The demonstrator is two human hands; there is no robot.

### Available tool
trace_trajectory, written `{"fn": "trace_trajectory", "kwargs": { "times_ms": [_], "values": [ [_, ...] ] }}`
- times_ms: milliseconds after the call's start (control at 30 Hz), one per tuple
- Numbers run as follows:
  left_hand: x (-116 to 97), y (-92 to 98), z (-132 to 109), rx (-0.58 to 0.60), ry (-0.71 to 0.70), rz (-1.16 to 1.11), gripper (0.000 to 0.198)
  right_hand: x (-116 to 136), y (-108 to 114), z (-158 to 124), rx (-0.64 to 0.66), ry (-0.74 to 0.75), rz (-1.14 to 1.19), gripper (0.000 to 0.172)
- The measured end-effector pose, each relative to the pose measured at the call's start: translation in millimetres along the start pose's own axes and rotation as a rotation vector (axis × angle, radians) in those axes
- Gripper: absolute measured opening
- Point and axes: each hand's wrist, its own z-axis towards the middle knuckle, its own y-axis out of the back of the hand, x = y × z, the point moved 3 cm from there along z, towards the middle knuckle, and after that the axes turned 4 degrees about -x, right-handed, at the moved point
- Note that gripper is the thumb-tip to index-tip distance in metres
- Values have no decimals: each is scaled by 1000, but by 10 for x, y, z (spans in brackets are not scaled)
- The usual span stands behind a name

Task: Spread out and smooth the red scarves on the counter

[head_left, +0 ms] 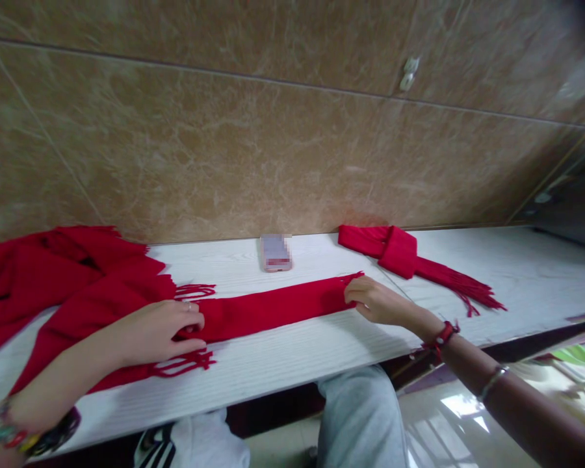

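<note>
A long red scarf (273, 311) lies folded into a narrow flat strip across the white tabletop. My left hand (163, 331) rests on the strip's left part, its fingers curled around the cloth near fringe on both sides. At the other end, my right hand (375, 301) pinches the strip between thumb and fingers. Some of the cloth under each hand is hidden. More red cloth (78, 279) with fringe spreads loosely to the left, and I cannot tell where it separates from the strip.
A second red scarf (402, 252), folded into a band with a fringed tail, lies at the back right. Against the tiled wall (253, 143) sits a phone (275, 250). The white table's (273, 364) front edge runs just above my knees.
</note>
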Motion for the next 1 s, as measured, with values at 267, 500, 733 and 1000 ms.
{"fn": "trace_trajectory", "kwargs": {
  "times_ms": [267,500,733,1000],
  "values": [
    [-614,-320,959,-114,-94,-36,25,239,-138,726,-242,-109,102,24],
    [-618,-940,1030,-94,42,36,49,400,-637,641,-33,-171,25,47],
    [-669,-774,968,7,-23,43,49,45,-600,300,7,-248,-83,50],
    [-635,-806,972,29,-144,0,48,-477,-562,-93,43,-411,-160,49]
  ]
}}
